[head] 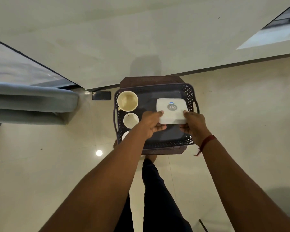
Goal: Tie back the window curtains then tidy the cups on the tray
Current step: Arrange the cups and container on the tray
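a: hands?
b: pinching white jio box (171, 111) with left hand (151, 124) and right hand (193, 126), over tray (189, 97).
a: cups (127, 101)?
b: lined along tray's left edge, seemingly tidy. can't tell curtain (32, 101) tie-back.

Just one word to read: "Jio", in white letters on a grey round badge, below a small blue mark, on top of the white square box (172, 115).

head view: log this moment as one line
phase: tray tidy | left hand: holds white box | right hand: holds white box | cups: along tray left side
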